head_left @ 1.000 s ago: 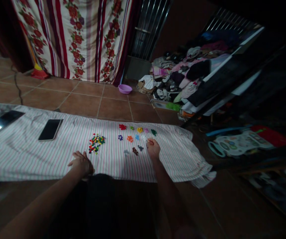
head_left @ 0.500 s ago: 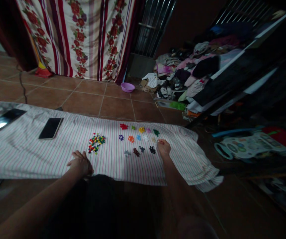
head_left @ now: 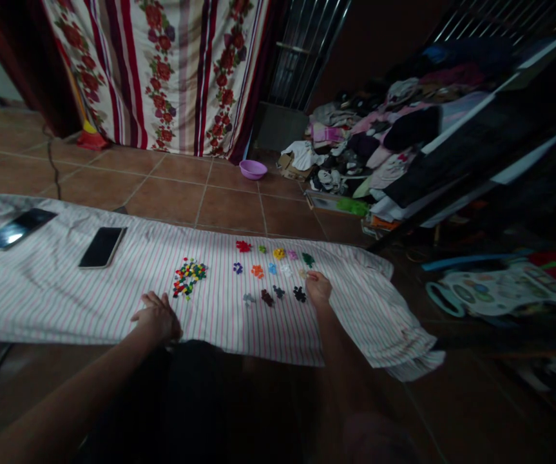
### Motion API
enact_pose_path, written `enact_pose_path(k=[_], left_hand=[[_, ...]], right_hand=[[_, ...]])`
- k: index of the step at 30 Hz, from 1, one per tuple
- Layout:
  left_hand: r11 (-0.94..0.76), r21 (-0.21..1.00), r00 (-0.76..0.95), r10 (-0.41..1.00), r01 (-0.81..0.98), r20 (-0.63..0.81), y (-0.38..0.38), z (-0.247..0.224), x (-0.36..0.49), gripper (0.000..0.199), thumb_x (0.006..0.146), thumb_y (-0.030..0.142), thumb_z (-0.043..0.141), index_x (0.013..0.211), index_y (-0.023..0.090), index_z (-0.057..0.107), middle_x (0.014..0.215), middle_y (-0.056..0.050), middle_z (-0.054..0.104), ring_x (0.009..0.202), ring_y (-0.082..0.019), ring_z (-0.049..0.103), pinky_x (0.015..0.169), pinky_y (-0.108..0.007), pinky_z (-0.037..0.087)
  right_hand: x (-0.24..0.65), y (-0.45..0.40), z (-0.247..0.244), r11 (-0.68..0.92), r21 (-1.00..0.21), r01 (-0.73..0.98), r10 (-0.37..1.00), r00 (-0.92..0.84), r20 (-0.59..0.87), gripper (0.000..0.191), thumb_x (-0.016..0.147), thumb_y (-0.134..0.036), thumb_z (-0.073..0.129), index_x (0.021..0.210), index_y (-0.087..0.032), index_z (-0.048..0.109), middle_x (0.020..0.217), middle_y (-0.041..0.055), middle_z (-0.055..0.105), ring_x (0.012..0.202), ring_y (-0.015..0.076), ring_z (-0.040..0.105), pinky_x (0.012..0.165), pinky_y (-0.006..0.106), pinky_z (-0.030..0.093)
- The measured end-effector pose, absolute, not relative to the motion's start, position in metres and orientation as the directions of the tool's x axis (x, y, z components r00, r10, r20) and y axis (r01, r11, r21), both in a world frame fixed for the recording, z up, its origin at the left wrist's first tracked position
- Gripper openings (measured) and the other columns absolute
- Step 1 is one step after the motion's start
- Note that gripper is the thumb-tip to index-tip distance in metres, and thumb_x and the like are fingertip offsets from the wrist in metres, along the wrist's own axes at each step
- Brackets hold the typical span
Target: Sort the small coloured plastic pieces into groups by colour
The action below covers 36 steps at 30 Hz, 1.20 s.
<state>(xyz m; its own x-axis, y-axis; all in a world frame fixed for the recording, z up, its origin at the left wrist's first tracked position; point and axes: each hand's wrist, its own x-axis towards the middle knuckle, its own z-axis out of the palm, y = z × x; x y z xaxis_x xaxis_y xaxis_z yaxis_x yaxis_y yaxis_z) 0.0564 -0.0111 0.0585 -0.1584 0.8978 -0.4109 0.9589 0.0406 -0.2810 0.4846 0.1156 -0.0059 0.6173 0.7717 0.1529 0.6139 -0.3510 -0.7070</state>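
Note:
My right hand (head_left: 319, 289) is closed, its fingertips at the small beige pile (head_left: 303, 274); whatever the fingers pinch is too small to make out. My left hand (head_left: 156, 316) rests on the striped cloth with fingers spread, holding nothing, just below a mixed heap of tiny coloured pieces (head_left: 189, 278). Single-colour piles lie between the hands in rough rows: red (head_left: 243, 246), yellow (head_left: 279, 253), dark green (head_left: 308, 260), orange (head_left: 257, 271), light blue (head_left: 272, 269), brown (head_left: 267, 298) and black (head_left: 299, 294) among several others.
A striped cloth (head_left: 133, 303) covers the low table. A dark phone (head_left: 102, 247) and another dark-screened device (head_left: 19, 229) lie at the left. Beyond the table a purple basin (head_left: 253, 169) stands on the tiled floor. Heaped clothes (head_left: 355, 138) fill the back right.
The view has shifted slightly. My right hand's fingertips have come closer to the beige pile. My left hand stays in place on the cloth.

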Motion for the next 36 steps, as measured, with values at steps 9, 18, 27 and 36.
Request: enact_pose_path(k=[9,18,27,36], left_hand=[[0.079,-0.262,-0.194,0.871,0.962,-0.452,-0.008,0.060,0.058,0.089,0.075,0.042,0.050,0.143,-0.006,0.019,0.146,-0.039,0.022,0.136,-0.054,0.022,0.080,-0.062,0.048],[0.017,-0.278,-0.143,0.888,0.960,-0.437,-0.011,0.071,0.058,0.093,0.078,0.051,0.053,0.143,-0.007,0.021,0.143,-0.042,0.024,0.133,-0.055,0.026,0.076,-0.057,0.051],[0.028,-0.296,-0.169,0.871,0.955,-0.461,-0.008,0.068,0.057,0.095,0.077,0.058,0.051,0.145,-0.001,0.021,0.147,-0.036,0.023,0.136,-0.051,0.025,0.078,-0.056,0.051],[0.013,-0.294,-0.151,0.877,0.956,-0.456,-0.009,0.067,0.056,0.099,0.076,0.062,0.052,0.145,-0.002,0.021,0.146,-0.037,0.023,0.135,-0.053,0.026,0.076,-0.056,0.051]], right_hand=[[0.479,0.106,0.001,-0.345,-0.678,0.649,0.753,0.623,0.213,0.032,0.070,-0.022,0.046,0.086,-0.017,0.073,0.082,0.0067,0.071,0.078,0.0199,0.062,0.077,0.031,0.048],[0.396,0.105,0.024,0.016,-0.683,0.730,0.803,0.398,0.444,0.031,0.077,-0.028,0.047,0.092,-0.014,0.071,0.087,0.0097,0.069,0.079,0.0193,0.062,0.079,0.033,0.049],[0.226,0.088,0.009,0.354,-0.708,0.611,0.934,-0.194,0.300,0.028,0.085,-0.022,0.048,0.102,-0.021,0.070,0.094,0.0056,0.066,0.079,0.0150,0.063,0.075,0.027,0.052],[0.173,0.091,0.007,0.224,-0.563,0.795,0.975,-0.175,0.140,0.038,0.083,-0.017,0.055,0.120,-0.023,0.065,0.109,0.0075,0.059,0.088,0.0152,0.062,0.084,0.026,0.049]])
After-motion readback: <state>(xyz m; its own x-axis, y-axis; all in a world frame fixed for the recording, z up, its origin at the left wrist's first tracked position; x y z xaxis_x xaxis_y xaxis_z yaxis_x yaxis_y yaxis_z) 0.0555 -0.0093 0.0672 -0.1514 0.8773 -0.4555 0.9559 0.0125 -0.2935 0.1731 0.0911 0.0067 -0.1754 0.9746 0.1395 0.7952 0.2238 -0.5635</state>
